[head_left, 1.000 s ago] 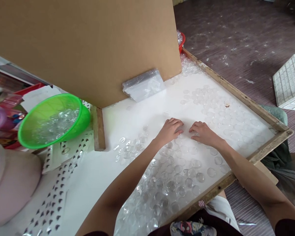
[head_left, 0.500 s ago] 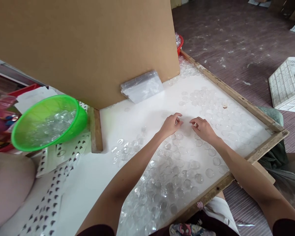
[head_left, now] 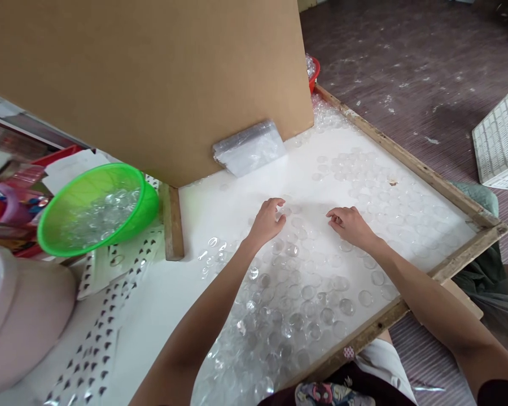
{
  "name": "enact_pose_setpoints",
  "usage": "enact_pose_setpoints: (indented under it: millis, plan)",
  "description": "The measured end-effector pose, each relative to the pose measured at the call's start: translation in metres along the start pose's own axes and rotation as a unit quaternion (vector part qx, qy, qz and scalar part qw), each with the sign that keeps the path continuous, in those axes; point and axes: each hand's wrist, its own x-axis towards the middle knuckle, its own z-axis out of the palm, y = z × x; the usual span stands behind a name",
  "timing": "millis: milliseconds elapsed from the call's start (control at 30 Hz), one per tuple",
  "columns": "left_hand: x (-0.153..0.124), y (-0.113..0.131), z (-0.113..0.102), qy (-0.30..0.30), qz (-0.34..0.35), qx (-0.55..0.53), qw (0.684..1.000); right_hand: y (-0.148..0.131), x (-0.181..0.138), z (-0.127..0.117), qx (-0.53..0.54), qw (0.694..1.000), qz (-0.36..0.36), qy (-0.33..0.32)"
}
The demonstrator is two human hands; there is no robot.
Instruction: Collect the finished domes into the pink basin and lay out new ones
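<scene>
Over the white tabletop (head_left: 245, 197), my left hand (head_left: 266, 221) is held with its thumb and forefinger apart and curved. Clear round discs (head_left: 298, 223) lie just beyond its fingertips. My right hand (head_left: 350, 226) is to the right of it, fingers curled together and pointing left. Whatever its fingertips may hold is too small and transparent to make out. Many more clear discs (head_left: 309, 292) are spread loosely below the hands, heaped thickly near my body. Another patch of flat clear discs (head_left: 359, 169) spreads to the upper right.
A tall cardboard sheet (head_left: 152, 84) stands at the back, with a stack of clear plastic bags (head_left: 252, 149) against it. A green basin (head_left: 150, 206) of clear pieces sits left. Wooden rails (head_left: 419, 160) edge the tabletop. A white crate (head_left: 502, 144) is on the floor.
My left hand has moved left, away from the right hand, and its thumb and forefinger remain apart. My right hand has stayed in nearly the same place. The view has shifted slightly.
</scene>
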Motion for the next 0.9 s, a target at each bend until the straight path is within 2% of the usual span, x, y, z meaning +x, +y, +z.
enact_pose_setpoints:
  millis: [167, 400, 533, 633, 700, 900]
  plan:
    - [-0.002, 0.007, 0.011, 0.001, 0.030, 0.006, 1.000, 0.005, 0.001, -0.002, -0.014, 0.998, 0.037, 0.052]
    - [0.001, 0.002, 0.008, 0.009, -0.015, -0.031, 0.999, 0.006, 0.001, -0.006, 0.006, 0.997, 0.032, 0.071]
    - [0.006, 0.008, 0.008, 0.034, 0.049, 0.058, 0.996, 0.007, 0.001, -0.007, 0.009, 0.995, 0.028, 0.095]
    - [0.010, 0.020, 0.014, -0.017, 0.113, 0.081, 0.990, 0.008, 0.001, -0.007, 0.010, 0.995, 0.022, 0.100]
    - [0.015, 0.026, 0.019, -0.041, 0.126, 0.063, 0.989, 0.008, 0.001, -0.008, 0.011, 0.995, 0.018, 0.099]
    - [0.032, 0.029, 0.023, -0.051, 0.031, -0.065, 0.996, 0.009, 0.003, -0.009, 0.018, 0.995, 0.021, 0.091]
